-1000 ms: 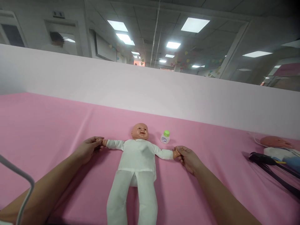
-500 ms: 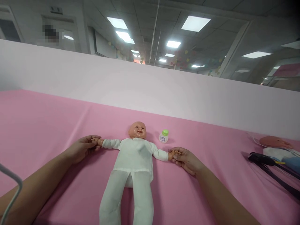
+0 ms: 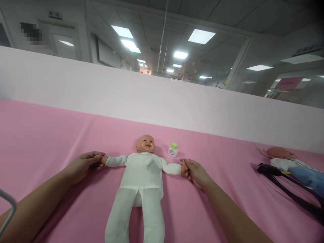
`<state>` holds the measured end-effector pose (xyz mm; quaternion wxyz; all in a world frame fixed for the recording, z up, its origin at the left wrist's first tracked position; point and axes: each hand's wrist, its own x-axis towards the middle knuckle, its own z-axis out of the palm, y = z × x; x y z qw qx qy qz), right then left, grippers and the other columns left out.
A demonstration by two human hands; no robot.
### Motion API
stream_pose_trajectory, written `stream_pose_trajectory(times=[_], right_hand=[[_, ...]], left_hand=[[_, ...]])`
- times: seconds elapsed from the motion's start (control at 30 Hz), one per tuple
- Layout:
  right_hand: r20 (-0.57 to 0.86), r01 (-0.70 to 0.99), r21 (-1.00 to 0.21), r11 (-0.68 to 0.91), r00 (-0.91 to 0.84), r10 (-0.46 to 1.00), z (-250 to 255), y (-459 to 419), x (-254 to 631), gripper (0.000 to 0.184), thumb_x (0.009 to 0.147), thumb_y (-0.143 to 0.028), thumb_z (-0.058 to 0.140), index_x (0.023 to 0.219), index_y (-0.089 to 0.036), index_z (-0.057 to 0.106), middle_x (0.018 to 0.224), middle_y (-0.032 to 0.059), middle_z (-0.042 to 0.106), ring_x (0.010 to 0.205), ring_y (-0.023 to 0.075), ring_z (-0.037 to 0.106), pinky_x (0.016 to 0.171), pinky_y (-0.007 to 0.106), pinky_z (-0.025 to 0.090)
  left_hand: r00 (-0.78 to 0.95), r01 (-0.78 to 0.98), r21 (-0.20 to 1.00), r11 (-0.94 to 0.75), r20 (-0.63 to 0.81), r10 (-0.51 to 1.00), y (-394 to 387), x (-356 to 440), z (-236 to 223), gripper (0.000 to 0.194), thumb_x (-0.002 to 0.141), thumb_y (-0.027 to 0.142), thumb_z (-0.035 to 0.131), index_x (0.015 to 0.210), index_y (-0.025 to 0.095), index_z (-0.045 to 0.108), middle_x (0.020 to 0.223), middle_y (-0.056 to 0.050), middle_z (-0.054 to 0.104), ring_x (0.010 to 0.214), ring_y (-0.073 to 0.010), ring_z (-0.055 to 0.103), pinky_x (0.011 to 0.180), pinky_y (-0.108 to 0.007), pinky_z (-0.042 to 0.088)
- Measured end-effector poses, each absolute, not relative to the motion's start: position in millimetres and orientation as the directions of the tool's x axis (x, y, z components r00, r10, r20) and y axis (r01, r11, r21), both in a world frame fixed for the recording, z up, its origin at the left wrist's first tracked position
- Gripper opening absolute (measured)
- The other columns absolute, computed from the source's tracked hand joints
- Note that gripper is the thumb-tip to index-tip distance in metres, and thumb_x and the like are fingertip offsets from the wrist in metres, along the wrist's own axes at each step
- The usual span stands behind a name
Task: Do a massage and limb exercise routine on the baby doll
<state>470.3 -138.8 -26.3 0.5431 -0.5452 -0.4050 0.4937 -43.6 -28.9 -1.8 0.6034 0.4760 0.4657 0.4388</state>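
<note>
A baby doll (image 3: 141, 172) in a white suit lies on its back on the pink sheet (image 3: 50, 135), its arms stretched out to both sides. My left hand (image 3: 82, 164) is closed on the doll's hand at the left. On the right, my right hand (image 3: 194, 172) pinches the doll's other hand. A small white bottle with a green cap (image 3: 173, 150) stands just right of the doll's head.
A pale pink partition (image 3: 162, 101) runs along the far edge of the sheet. At the right lie a second doll (image 3: 280, 154), a blue object (image 3: 307, 177) and black straps (image 3: 283, 184). A metal bar (image 3: 7, 212) shows at the lower left.
The view has shifted, with the doll a little lower and left in the picture. Both hands keep hold of the doll's hands, arms still spread.
</note>
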Motion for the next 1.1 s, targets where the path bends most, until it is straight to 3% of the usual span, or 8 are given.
stream_pose_trajectory(times=[0.17,0.27,0.37,0.53,0.73,0.93,1.1], right_hand=[[-0.17,-0.269,-0.954,-0.135,0.109,0.979,-13,-146,469,0.049,0.075,-0.042,0.09,0.117,-0.021,0.075,0.082,0.0026,0.065,0.066,0.0117,0.053,0.056,0.023,0.043],[-0.163,-0.292,-0.947,-0.137,0.067,0.984,-5,-151,470,0.046,0.072,-0.036,0.093,0.112,-0.021,0.077,0.089,0.0034,0.068,0.069,0.0114,0.053,0.06,0.023,0.045],[-0.122,-0.252,-0.962,-0.101,0.07,0.99,0,-154,471,0.045,0.07,-0.037,0.094,0.108,-0.02,0.077,0.078,0.0007,0.063,0.063,0.0105,0.045,0.056,0.023,0.037],[-0.102,-0.18,-0.979,-0.091,0.054,0.993,-1,-154,468,0.045,0.069,-0.044,0.094,0.102,-0.019,0.077,0.068,-0.002,0.054,0.061,0.0102,0.037,0.056,0.025,0.029],[-0.079,-0.014,-0.997,-0.077,0.189,0.979,-12,-147,467,0.048,0.08,-0.064,0.078,0.094,-0.018,0.076,0.064,-0.0024,0.048,0.057,0.0099,0.032,0.051,0.025,0.022],[-0.146,-0.086,-0.988,-0.128,0.241,0.96,-18,-142,470,0.064,0.074,-0.07,0.081,0.111,-0.018,0.076,0.061,-0.0036,0.047,0.057,0.0103,0.034,0.05,0.024,0.025],[-0.147,-0.206,-0.972,-0.116,0.145,0.978,-12,-146,472,0.057,0.07,-0.054,0.092,0.115,-0.021,0.077,0.073,-0.0004,0.058,0.064,0.0108,0.044,0.056,0.023,0.038]], left_hand=[[0.149,-0.129,0.973,0.19,-0.17,0.974,-32,-40,2,0.048,0.07,0.031,0.09,0.111,0.013,0.074,0.089,-0.007,0.076,0.07,-0.0157,0.07,0.074,-0.025,0.062],[0.118,-0.144,0.972,0.187,-0.17,0.978,-32,-39,3,0.048,0.069,0.021,0.087,0.114,0.013,0.073,0.092,-0.009,0.077,0.071,-0.0173,0.072,0.074,-0.027,0.063],[0.111,-0.153,0.971,0.183,-0.167,0.98,-31,-41,1,0.054,0.066,0.018,0.087,0.117,0.015,0.073,0.097,-0.009,0.077,0.073,-0.019,0.074,0.073,-0.028,0.064],[0.152,-0.113,0.982,0.151,-0.133,0.979,-32,-42,0,0.056,0.064,0.03,0.094,0.114,0.016,0.074,0.094,-0.007,0.076,0.072,-0.0166,0.071,0.072,-0.026,0.063],[0.069,0.019,0.996,0.085,-0.086,0.994,-35,-34,2,0.032,0.072,0.046,0.084,0.096,0.026,0.079,0.076,-0.004,0.074,0.063,-0.0171,0.067,0.061,-0.031,0.058],[0.042,-0.049,0.994,0.093,-0.091,0.995,-32,-36,-3,0.036,0.066,0.04,0.088,0.098,0.028,0.079,0.081,-0.005,0.076,0.065,-0.0194,0.07,0.07,-0.038,0.061],[0.084,-0.137,0.981,0.136,-0.125,0.989,-30,-41,-4,0.051,0.06,0.024,0.092,0.108,0.024,0.077,0.095,-0.007,0.078,0.073,-0.0188,0.074,0.077,-0.033,0.064]])
